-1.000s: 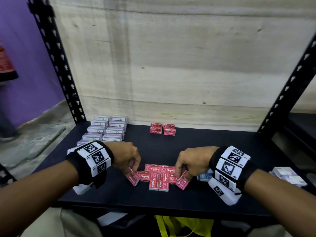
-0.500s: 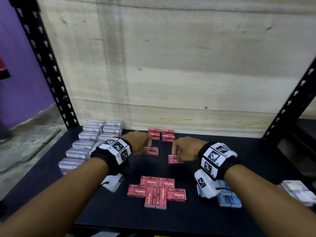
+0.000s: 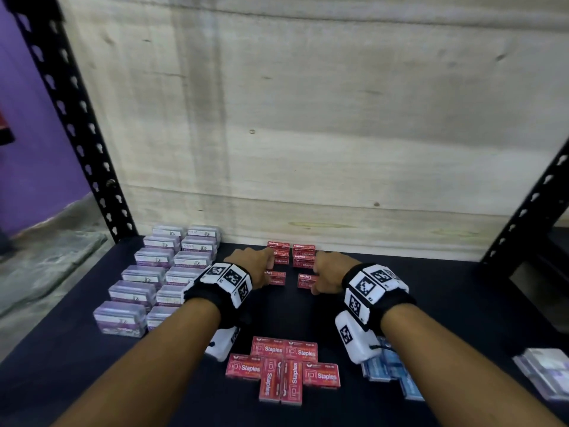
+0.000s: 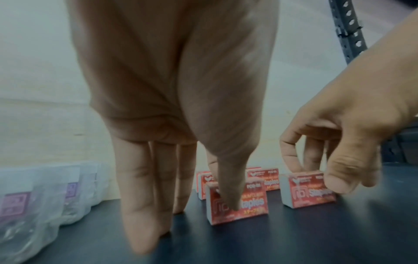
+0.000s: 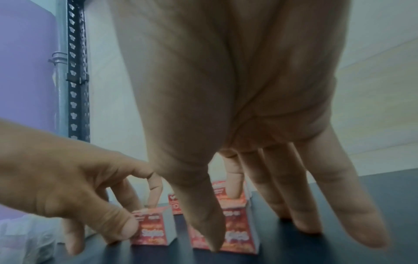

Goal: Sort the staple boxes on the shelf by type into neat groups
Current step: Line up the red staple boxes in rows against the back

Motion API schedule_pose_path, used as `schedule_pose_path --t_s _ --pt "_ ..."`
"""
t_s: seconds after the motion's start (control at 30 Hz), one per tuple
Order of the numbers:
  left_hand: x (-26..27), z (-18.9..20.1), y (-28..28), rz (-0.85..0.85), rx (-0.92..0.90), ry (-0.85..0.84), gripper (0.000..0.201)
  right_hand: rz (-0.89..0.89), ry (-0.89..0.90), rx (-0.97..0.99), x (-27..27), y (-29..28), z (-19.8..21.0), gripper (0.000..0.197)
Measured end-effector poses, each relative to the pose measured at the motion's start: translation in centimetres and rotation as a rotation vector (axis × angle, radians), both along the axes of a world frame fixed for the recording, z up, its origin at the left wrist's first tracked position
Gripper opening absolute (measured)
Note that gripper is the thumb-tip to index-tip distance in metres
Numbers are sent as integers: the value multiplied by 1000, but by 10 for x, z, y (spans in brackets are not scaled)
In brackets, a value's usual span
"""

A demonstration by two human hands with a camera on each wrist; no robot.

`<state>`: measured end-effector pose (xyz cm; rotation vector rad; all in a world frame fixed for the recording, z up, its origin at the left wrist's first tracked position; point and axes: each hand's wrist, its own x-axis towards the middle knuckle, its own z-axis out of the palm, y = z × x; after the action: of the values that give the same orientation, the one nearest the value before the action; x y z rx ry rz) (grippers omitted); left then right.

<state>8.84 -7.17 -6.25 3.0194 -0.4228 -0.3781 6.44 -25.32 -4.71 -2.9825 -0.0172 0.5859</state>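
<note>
While our left hand (image 3: 258, 266) and right hand (image 3: 326, 274) each pinch a red staple box (image 3: 275, 278) just before the rear red stack (image 3: 291, 254) on the shelf (image 3: 462, 291), careless release risks toppling that stack.

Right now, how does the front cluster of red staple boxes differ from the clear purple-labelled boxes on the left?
The front cluster of red staple boxes is opaque red card; the clear purple-labelled boxes are see-through plastic. The red cluster is a jumble, some boxes turned crosswise; the clear ones form two neat rows running to the wall. Neither is being touched: left hand and right hand each pinch a red box farther back.
</note>
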Motion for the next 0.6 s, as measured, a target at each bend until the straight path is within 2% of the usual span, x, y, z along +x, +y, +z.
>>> schedule_pose_path --t_s 0.23,0.6 --pt "3 0 4 -31 9 14 27 34 -2 -24 -1 -4 5 32" --pt "14 -4 -2 11 -6 -9 28 32 -58 -52 6 11 -2 42"
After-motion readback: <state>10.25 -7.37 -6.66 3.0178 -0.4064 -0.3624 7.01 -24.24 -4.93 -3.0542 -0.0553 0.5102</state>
